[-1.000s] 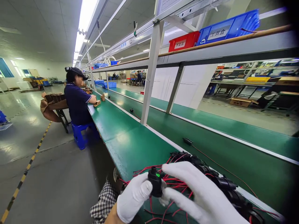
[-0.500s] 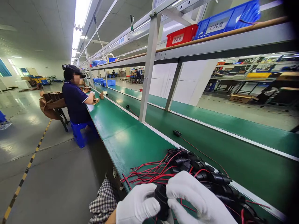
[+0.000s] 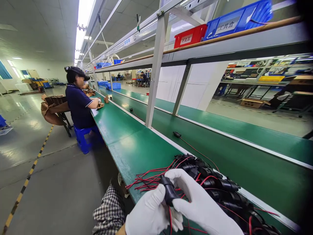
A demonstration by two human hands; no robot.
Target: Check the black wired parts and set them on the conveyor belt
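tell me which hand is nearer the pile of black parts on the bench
Right. The right hand is close beside the pile of black parts, overlapping its edge in view; the left hand is farther away, to the left.

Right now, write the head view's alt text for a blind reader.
The left hand and right hand, both white-gloved, hold a black part beside a heap of similar parts with red wires on a green bench. Farther along, a co-worker sits on a blue stool.
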